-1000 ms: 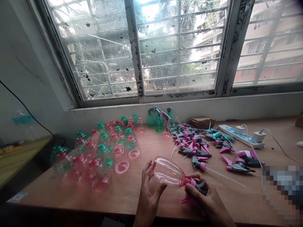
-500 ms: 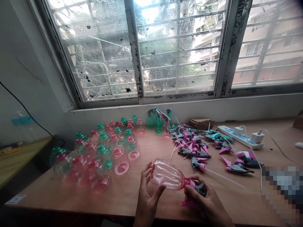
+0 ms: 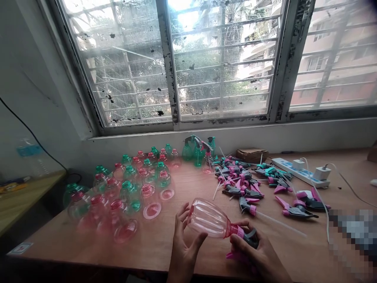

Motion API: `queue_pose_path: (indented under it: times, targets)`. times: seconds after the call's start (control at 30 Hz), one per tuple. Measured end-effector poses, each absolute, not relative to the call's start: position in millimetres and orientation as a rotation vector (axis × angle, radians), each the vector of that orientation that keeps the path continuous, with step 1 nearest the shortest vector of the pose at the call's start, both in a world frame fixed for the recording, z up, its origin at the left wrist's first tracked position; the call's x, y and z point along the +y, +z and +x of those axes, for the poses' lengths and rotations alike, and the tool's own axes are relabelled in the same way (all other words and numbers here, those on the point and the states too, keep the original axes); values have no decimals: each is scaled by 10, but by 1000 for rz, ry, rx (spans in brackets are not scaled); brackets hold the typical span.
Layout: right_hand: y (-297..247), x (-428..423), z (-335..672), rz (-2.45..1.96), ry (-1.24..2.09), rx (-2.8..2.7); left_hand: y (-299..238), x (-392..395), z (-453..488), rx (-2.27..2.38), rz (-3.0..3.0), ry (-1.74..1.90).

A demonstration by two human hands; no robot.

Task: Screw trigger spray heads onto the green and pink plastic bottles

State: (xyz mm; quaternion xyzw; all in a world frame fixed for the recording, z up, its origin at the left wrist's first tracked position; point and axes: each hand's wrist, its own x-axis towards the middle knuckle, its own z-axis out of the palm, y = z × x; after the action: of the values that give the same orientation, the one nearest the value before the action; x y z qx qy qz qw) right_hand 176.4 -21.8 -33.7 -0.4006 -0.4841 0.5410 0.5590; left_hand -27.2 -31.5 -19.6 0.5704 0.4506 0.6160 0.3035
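A clear pink spray bottle (image 3: 208, 218) lies tilted between my hands above the front of the table, its base to the left and its neck to the right. My left hand (image 3: 185, 245) cups the base end, thumb below and fingers at the far side. Fingers of my right hand (image 3: 263, 251) are wrapped round the pink-and-grey spray head (image 3: 250, 237), which sits at the bottle's neck. A pink trigger (image 3: 238, 256) shows under that hand. How far the collar is screwed on cannot be made out.
Many open pink and green bottles (image 3: 126, 192) stand at the left. Assembled green spray bottles (image 3: 187, 151) are by the wall. Loose spray heads (image 3: 241, 179) are piled at the right, near a white power strip (image 3: 300, 173) with cables and a brown cardboard piece (image 3: 252, 153).
Both hands keep their hold on the bottle and spray head, with almost no movement. The whole view has shifted slightly.
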Motion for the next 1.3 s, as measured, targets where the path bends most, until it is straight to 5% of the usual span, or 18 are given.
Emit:
queue_pose_path:
  times: [1.3]
  targets:
    - [-324, -212, 1790, -976, 1249, -1151, -200, -328, -271, 1152, 1600, 1603]
